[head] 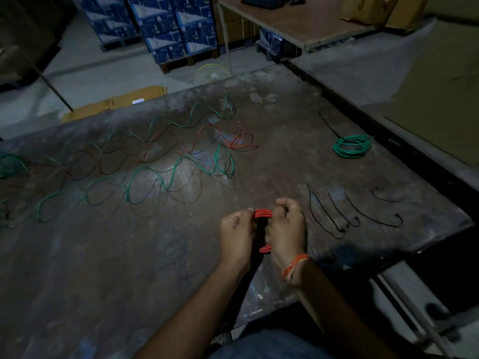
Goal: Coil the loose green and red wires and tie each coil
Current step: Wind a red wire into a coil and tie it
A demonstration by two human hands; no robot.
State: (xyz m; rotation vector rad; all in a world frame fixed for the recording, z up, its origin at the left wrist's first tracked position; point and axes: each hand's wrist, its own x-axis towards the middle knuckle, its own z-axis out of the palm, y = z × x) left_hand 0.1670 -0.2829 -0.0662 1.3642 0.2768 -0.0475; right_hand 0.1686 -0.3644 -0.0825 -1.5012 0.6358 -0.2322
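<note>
My left hand (237, 235) and my right hand (287, 229) both grip a small red wire coil (263, 213) just above the table, one hand on each side; most of the coil is hidden by my fingers. Loose green wires (181, 161) and a loose red wire (233, 141) lie in wavy loops across the table's middle and left. A finished green coil (353, 146) with a black tie sticking out rests at the far right. Several black ties (337, 213) lie in a row right of my hands.
The worn dark table (129, 268) ends close to my right hand at its right edge. Another bunch of green wire (10, 164) sits at the far left. Blue cartons (168, 29) are stacked on the floor behind, and a flat cardboard piece (114, 102) lies past the table's far edge.
</note>
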